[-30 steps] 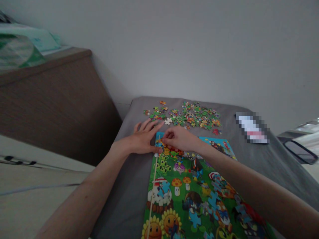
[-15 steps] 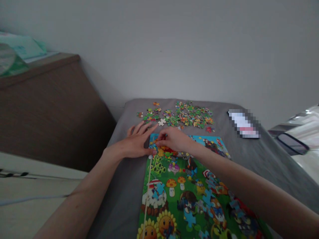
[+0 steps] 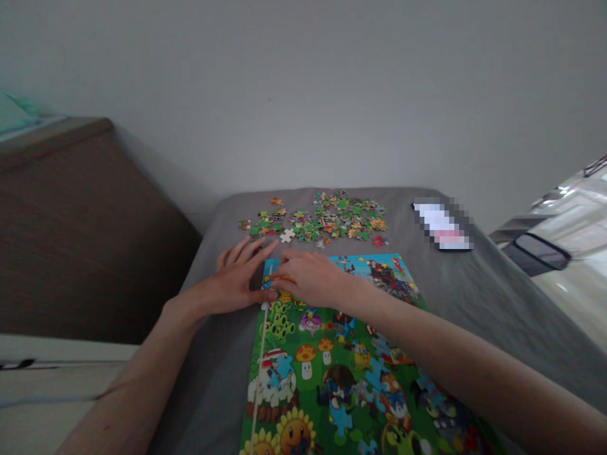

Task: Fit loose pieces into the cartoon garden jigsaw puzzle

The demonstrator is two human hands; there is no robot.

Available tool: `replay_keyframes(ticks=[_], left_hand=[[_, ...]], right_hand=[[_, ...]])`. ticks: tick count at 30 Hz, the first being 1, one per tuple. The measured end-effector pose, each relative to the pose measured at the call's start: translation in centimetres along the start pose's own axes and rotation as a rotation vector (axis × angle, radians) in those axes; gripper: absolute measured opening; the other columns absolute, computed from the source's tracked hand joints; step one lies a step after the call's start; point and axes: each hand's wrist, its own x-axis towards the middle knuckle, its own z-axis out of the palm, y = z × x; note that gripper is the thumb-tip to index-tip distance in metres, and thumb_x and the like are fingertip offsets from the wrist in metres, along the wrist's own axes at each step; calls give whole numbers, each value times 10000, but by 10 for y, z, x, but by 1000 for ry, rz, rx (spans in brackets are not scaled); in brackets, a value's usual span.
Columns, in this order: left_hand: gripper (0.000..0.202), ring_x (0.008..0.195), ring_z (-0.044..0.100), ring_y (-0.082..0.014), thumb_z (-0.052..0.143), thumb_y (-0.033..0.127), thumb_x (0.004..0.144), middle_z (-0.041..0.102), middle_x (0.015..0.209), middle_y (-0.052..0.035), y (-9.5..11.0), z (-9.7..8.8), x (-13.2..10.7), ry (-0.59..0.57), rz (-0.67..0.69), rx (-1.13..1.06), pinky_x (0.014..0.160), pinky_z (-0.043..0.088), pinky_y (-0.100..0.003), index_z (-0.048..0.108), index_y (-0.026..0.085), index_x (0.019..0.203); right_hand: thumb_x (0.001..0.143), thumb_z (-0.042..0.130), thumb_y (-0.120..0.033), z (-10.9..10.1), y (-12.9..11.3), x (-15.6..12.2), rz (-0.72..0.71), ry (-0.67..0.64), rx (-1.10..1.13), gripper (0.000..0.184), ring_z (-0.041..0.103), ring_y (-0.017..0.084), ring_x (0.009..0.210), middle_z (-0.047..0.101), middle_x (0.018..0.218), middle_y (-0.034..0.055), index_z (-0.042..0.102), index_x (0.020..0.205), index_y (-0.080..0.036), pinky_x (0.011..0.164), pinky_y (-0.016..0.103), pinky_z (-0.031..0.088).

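A colourful cartoon jigsaw puzzle board point(image 3: 279, 341) lies lengthwise before me, partly filled with pieces, some loose on top of it. My left hand point(image 3: 237, 278) rests at its far left corner, fingers spread over the grey cloth and thumb on the board's edge. Close beside that thumb, my right hand point(image 3: 310, 278) is bent over the same corner, its fingertips pinched together on the board. Whatever those fingertips hold, if anything, is hidden. Just past the hands lies a blank, pale puzzle piece point(image 3: 287, 236).
A pile of loose puzzle pieces point(image 3: 344, 216) spreads beyond the board on a grey cloth-covered surface point(image 3: 455, 309). A phone point(image 3: 443, 227) with a blurred screen lies at the right. On the left stands a brown cabinet point(image 3: 71, 221); a pale wall point(image 3: 303, 101) closes off the back.
The whole view has shifted, so the board and hands appear further left. My right hand stays at the same corner, its fingers lower and flatter; my left hand keeps its place.
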Motion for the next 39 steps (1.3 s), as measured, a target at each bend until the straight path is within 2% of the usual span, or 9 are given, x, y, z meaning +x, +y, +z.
replay_keyframes(ticks=[3, 7, 12, 16, 24, 28, 32, 34, 39], left_hand=[[962, 1544, 46, -375, 568, 703, 858, 129, 1688, -93, 1, -1, -1, -19, 0, -2, 1190, 152, -635, 117, 310, 1612], [986, 1544, 26, -378, 540, 770, 833, 116, 1690, -89, 1, -3, 0, -40, -1, 2, 1203, 137, -619, 150, 303, 1609], [987, 1544, 52, -372, 496, 814, 824, 137, 1688, -71, -4, 1, 1, -22, -7, 26, 1206, 129, -610, 129, 338, 1607], [988, 1539, 64, -384, 502, 811, 818, 152, 1684, -82, -6, 2, 2, -17, -14, 31, 1198, 140, -611, 150, 330, 1606], [936, 1536, 71, -388, 474, 770, 846, 166, 1680, -80, -3, -2, 2, -17, 2, 32, 1195, 138, -605, 177, 308, 1604], [920, 1536, 76, -379, 476, 744, 854, 171, 1678, -84, -1, -4, 2, -30, -10, 34, 1196, 148, -602, 185, 298, 1603], [883, 1540, 70, -356, 450, 717, 885, 155, 1680, -94, 1, -5, 2, -36, -14, 42, 1201, 145, -590, 178, 279, 1601], [873, 1535, 81, -371, 443, 714, 895, 164, 1677, -101, 2, -5, 2, -21, -4, 41, 1195, 151, -601, 180, 268, 1597], [829, 1534, 75, -368, 401, 727, 923, 166, 1678, -76, 1, -3, 2, -5, 9, 50, 1201, 138, -585, 156, 299, 1589]], right_hand=[[1002, 558, -294, -9, 8, -29, -96, -34, -23, 233, 632, 209, 991, 664, 1117, 85, 733, 1135, -215, 872, 342, 486], [952, 647, -353, -2, 17, -62, -62, -99, -40, 322, 618, 254, 1054, 620, 1179, 117, 700, 1239, -218, 903, 387, 503], [925, 688, -293, 10, 19, -87, -95, -56, -37, 292, 564, 270, 1138, 612, 1195, 127, 727, 1205, -224, 997, 438, 456], [935, 675, -253, 2, 30, -102, -78, -53, 55, 277, 577, 231, 1130, 647, 1176, 102, 708, 1205, -202, 1017, 398, 450], [915, 705, -281, -14, 39, -118, -80, -184, 105, 257, 625, 197, 1054, 681, 1124, 54, 728, 1169, -244, 952, 326, 472], [916, 695, -380, -7, 28, -118, -150, -140, 24, 258, 590, 227, 1089, 665, 1119, 73, 744, 1123, -233, 1014, 376, 431], [935, 657, -428, -9, 25, -119, -201, -127, -22, 382, 582, 245, 1099, 667, 1118, 103, 700, 1222, -181, 1062, 416, 395], [940, 636, -466, -17, 30, -121, -179, -108, 10, 426, 597, 243, 1092, 685, 1098, 99, 688, 1245, -173, 1083, 423, 378], [964, 619, -413, -35, 41, -128, -69, -36, 88, 296, 621, 218, 1069, 703, 1091, 74, 726, 1162, -221, 972, 366, 449]])
